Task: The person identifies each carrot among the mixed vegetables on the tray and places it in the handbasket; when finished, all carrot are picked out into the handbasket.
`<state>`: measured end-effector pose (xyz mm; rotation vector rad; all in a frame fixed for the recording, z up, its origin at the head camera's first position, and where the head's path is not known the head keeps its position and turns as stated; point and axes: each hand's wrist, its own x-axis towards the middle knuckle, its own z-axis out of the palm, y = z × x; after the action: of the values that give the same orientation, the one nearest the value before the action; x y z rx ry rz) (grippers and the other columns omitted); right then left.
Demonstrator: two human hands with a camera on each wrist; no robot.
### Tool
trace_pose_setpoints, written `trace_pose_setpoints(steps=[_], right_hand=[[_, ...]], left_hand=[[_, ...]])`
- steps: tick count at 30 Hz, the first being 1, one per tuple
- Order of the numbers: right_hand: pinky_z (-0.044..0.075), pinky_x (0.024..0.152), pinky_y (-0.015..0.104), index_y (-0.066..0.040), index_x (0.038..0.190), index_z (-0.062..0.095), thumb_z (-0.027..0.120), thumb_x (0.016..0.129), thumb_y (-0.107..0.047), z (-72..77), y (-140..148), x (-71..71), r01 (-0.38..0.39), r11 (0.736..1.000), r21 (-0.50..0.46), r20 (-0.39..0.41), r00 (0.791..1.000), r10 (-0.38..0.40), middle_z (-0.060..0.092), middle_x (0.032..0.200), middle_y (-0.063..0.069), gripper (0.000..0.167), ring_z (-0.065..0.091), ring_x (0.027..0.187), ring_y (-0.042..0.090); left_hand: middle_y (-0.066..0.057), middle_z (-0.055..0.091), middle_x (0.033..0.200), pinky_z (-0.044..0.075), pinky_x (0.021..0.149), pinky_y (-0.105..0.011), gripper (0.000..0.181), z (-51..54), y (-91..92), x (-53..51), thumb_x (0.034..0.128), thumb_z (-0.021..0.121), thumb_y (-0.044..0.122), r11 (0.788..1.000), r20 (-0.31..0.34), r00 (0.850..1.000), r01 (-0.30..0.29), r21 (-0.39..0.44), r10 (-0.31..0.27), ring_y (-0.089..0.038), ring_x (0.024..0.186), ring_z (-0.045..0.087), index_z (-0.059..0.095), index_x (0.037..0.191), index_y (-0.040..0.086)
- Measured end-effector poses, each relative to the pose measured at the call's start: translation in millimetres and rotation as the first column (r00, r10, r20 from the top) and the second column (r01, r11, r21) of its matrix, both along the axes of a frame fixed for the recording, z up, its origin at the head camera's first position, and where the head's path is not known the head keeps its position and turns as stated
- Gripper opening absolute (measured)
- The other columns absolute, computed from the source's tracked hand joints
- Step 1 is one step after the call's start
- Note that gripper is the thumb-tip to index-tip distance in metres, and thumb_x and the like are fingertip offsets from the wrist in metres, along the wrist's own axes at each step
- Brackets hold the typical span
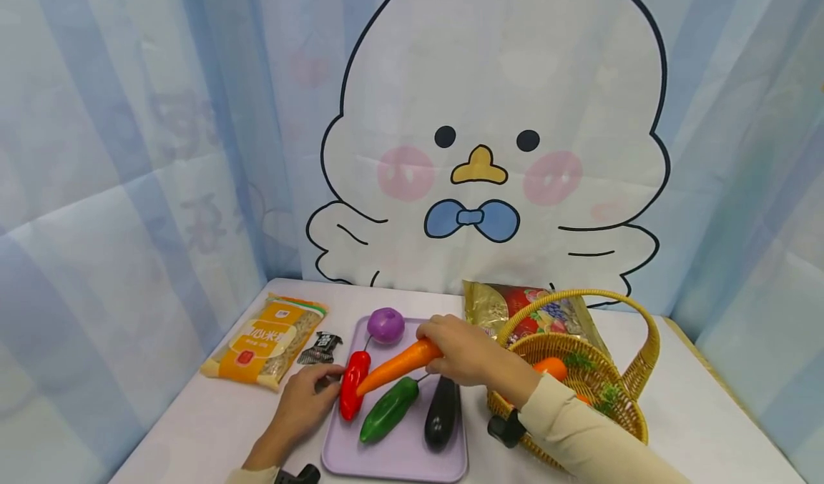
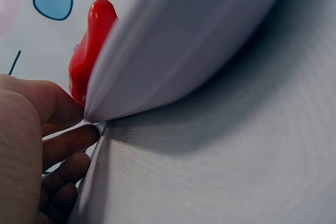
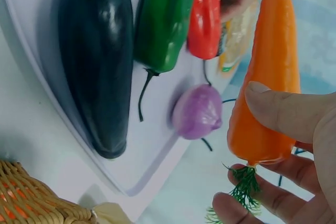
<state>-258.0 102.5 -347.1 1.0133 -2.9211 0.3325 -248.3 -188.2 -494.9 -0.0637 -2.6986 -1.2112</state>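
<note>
My right hand [image 1: 466, 352] grips an orange carrot [image 1: 399, 366] by its thick end, above a lilac tray [image 1: 399, 467]. In the right wrist view the thumb lies along the carrot [image 3: 273, 72], its green leaves [image 3: 245, 187] hanging by the fingers. My left hand [image 1: 309, 402] is at the tray's left edge, the rim pinched between its digits in the left wrist view. Close to those fingers lies a red pepper [image 1: 352, 387] on the tray. A green pepper [image 1: 389, 411], an eggplant [image 1: 441, 414] and a purple onion [image 1: 385, 325] lie there too.
A wicker basket [image 1: 634, 420] with a tall handle stands to the right, with orange carrots [image 1: 552, 367] inside. Behind it leans a gold printed bag [image 1: 486, 309]. A yellow grain bag [image 1: 267, 341] and a small black packet [image 1: 320, 348] lie left of the tray.
</note>
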Motion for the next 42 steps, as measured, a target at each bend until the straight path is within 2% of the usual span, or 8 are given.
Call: trace_pose_setpoints(steps=[3,9,18,29,34,42], right_hand=[[0.05,0.086,0.039,-0.014,0.121,0.067,0.082,0.085,-0.023,3.8,2.9,5.5,-0.01,1.0,-0.016,-0.007,1.0,0.01,0.064,0.107,-0.003,0.04,0.054,0.097,0.017],[0.048,0.091,0.043,-0.015,0.12,0.066,0.082,0.084,-0.02,8.0,9.4,17.2,-0.01,0.997,-0.079,0.031,0.999,0.012,0.065,0.111,-0.003,0.04,0.054,0.1,0.018],[0.049,0.09,0.043,-0.016,0.116,0.067,0.084,0.082,-0.019,16.2,17.7,36.8,-0.037,0.986,-0.163,-0.002,0.999,0.037,0.065,0.107,-0.006,0.039,0.056,0.096,0.016],[0.05,0.09,0.04,-0.017,0.117,0.068,0.085,0.081,-0.022,19.7,25.6,53.9,-0.047,0.98,-0.194,0.084,0.994,0.064,0.065,0.107,-0.011,0.04,0.055,0.094,0.009],[0.05,0.091,0.04,-0.017,0.116,0.067,0.085,0.081,-0.021,23.9,31.5,63.0,-0.06,0.979,-0.196,0.088,0.993,0.078,0.065,0.109,-0.012,0.04,0.055,0.096,0.009],[0.051,0.091,0.041,-0.021,0.117,0.066,0.084,0.082,-0.022,32.4,45.8,76.0,-0.026,0.979,-0.201,0.093,0.995,0.045,0.063,0.111,-0.015,0.039,0.056,0.097,0.008]], left_hand=[[0.005,0.07,0.112,0.05,0.093,-0.044,0.028,0.6,0.3,0.5,0.0894,0.068,0.016,1.0,0.003,1.0,0.002,-0.002,-0.002,-0.014,0.097,0.059,0.075,0.116,0.022],[0.003,0.07,0.113,0.05,0.094,-0.047,0.028,1.0,-0.2,2.8,0.0896,0.068,0.014,1.0,0.009,1.0,-0.003,-0.003,0.003,-0.016,0.098,0.06,0.075,0.116,0.02],[0.004,0.07,0.112,0.05,0.092,-0.044,0.027,2.4,-0.5,3.2,0.0901,0.069,0.014,1.0,0.01,1.0,0.012,-0.004,-0.012,-0.014,0.097,0.059,0.075,0.115,0.02],[0.003,0.071,0.112,0.05,0.092,-0.044,0.027,3.1,0.0,4.8,0.089,0.069,0.012,1.0,-0.009,1.0,0.014,-0.001,-0.014,-0.014,0.095,0.059,0.075,0.114,0.02],[0.003,0.071,0.112,0.05,0.092,-0.044,0.027,2.9,0.7,4.5,0.0889,0.068,0.012,1.0,-0.005,1.0,0.012,0.0,-0.012,-0.014,0.096,0.059,0.075,0.114,0.02],[0.003,0.071,0.112,0.05,0.091,-0.043,0.027,3.4,0.7,3.1,0.0896,0.068,0.013,1.0,0.001,1.0,0.011,0.001,-0.011,-0.014,0.096,0.059,0.075,0.115,0.02]])
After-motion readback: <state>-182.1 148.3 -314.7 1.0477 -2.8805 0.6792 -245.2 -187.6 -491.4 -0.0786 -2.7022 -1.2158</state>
